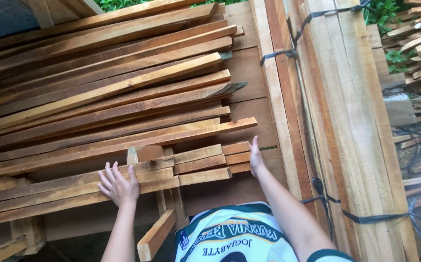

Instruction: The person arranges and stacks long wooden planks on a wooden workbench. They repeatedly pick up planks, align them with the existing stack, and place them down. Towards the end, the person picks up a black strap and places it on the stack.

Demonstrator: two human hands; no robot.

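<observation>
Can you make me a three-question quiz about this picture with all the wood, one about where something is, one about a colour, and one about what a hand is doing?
1. Where is the right hand?
A. against the slat ends
B. on the strapped bundle
C. on the shirt

2. What colour are the straps?
A. red
B. black
C. yellow

3. How is the left hand?
A. in a fist
B. holding a tool
C. open, fingers spread on slats

Answers: 1 A, its palm meets the short ends. 2 B, dark bands cross the bundle. 3 C, its fingers lie flat on wood.

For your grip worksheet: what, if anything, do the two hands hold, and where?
Nothing is gripped. The left hand lies flat on the slats' side; the right hand presses their cut ends.
</observation>
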